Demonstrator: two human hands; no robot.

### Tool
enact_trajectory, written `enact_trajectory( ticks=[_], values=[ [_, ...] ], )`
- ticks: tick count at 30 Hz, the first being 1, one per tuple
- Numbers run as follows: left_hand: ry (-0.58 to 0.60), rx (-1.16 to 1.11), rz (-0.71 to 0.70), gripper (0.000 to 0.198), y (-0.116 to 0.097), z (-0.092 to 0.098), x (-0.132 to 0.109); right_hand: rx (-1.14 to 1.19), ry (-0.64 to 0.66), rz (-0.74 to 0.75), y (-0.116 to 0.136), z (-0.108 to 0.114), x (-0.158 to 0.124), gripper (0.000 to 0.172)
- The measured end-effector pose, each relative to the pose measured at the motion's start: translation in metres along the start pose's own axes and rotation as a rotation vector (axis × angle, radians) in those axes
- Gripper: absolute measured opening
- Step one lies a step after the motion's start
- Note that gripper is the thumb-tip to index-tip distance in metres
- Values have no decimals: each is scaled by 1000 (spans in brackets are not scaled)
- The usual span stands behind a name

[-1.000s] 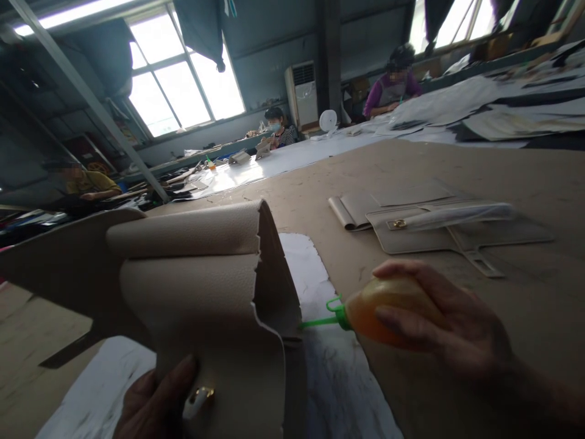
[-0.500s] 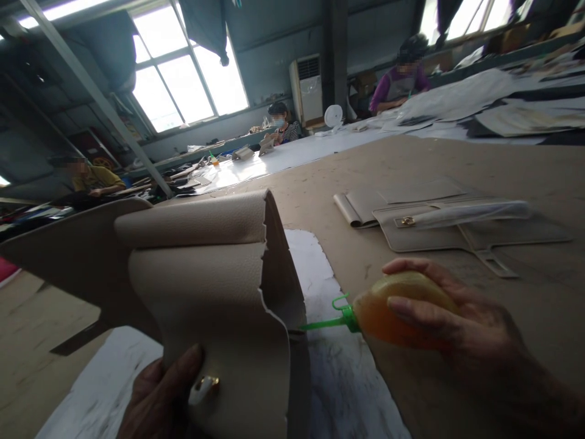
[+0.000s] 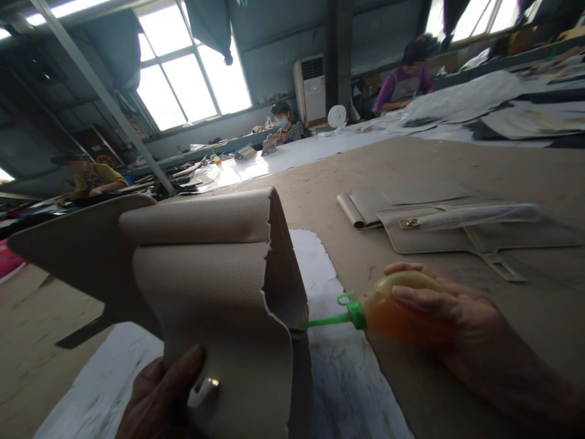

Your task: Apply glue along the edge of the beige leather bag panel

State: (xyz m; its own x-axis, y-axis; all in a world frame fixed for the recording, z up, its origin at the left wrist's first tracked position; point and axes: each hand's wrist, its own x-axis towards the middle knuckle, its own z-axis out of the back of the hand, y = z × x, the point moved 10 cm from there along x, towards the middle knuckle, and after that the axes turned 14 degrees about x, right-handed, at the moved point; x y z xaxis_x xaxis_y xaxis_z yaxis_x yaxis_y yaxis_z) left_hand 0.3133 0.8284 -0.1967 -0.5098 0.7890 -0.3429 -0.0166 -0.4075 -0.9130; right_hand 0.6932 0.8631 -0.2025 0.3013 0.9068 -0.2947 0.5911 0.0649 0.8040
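leather panel (image 3: 214, 292) held upright over table (image 3: 320, 183), l hand (image 3: 159, 396) pinching bottom edge by clasp; looks soft, floppy, light. r hand (image 3: 457, 329) squeezing glue bottle (image 3: 397, 311), nozzle at panel's edge.

Beige leather piece (image 3: 214, 286) folded upright; orange glue bottle (image 3: 397, 311) nozzle touching it.

Head view, close above worktable (image 3: 411, 164)
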Motion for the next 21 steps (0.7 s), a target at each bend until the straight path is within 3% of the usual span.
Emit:
enact_trajectory(
  ticks=[11, 16, 21],
  values=[
    [-28, 25, 0, 43, 0, 1, -4, -58, -79, -12, 11, 2, 2, 54],
    [45, -11, -6, 43, 0, -6, -1, -166, 28, 9, 8, -6, 3, 50],
    [0, 53, -37, 39, -2, 2, 4, -145, 37, -26, 5, -8, 4, 40]
  ],
)
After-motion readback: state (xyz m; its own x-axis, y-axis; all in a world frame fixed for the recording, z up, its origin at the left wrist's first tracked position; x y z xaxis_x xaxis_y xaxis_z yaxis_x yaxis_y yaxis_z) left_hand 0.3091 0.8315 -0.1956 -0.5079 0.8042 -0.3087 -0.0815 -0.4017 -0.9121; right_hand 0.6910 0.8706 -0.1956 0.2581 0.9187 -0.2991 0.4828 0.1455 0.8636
